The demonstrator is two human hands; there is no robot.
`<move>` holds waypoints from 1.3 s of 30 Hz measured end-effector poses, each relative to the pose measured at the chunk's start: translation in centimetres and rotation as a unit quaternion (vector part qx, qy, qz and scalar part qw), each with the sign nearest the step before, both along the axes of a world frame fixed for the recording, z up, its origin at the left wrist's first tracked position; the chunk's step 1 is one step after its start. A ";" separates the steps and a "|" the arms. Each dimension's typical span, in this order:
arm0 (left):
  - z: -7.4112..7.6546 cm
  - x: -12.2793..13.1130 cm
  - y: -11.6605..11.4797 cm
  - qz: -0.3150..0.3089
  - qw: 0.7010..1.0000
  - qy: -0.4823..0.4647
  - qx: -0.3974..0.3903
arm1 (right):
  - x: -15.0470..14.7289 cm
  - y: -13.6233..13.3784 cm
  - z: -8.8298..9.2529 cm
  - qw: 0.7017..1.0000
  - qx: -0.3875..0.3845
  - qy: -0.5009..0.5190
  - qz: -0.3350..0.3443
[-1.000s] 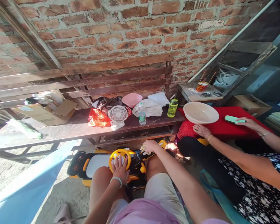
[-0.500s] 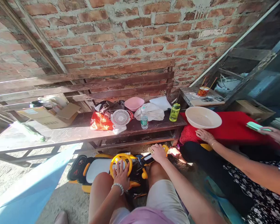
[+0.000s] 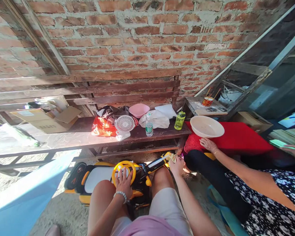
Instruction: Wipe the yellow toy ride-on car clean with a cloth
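A yellow and black ride-on toy excavator (image 3: 99, 179) with a pale seat stands in front of my knees. My left hand (image 3: 124, 184), a beaded bracelet at its wrist, rests with fingers spread over the hub of the yellow steering wheel (image 3: 114, 173). At the far end of the toy's black and yellow arm (image 3: 156, 164), my right hand (image 3: 177, 166) is closed on a small beige cloth (image 3: 172, 158). The cloth touches the arm's yellow tip. A yellow lever knob (image 3: 148, 181) sticks out near my right knee.
On the wooden bench (image 3: 71, 139) are a cardboard box (image 3: 48, 123), a white fan (image 3: 125, 124), a water bottle (image 3: 149, 127) and a green bottle (image 3: 179, 120). To the right, another person's hand (image 3: 208, 145) is by a basin (image 3: 206, 127); their other hand holds a phone.
My right hand has moved right along the toy's arm to its tip with the cloth. The left hand stays on the wheel. The view has shifted slightly right.
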State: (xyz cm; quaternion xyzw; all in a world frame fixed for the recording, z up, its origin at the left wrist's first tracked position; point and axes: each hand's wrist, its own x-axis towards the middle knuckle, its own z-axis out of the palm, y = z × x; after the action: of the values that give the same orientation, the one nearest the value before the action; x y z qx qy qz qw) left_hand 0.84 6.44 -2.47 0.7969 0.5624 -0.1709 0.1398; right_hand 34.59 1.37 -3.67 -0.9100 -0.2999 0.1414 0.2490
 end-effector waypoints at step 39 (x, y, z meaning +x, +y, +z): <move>0.5 0.0 -0.1 -0.002 1.000 0.004 -0.004 | 0.8 6.8 7.5 0.862 -0.203 -0.156 0.438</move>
State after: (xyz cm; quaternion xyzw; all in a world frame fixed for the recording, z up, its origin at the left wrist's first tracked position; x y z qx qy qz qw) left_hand 0.85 6.37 -1.96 0.7965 0.5610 -0.1767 0.1401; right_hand 35.36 8.15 3.79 -0.7255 -0.6671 0.1499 -0.0788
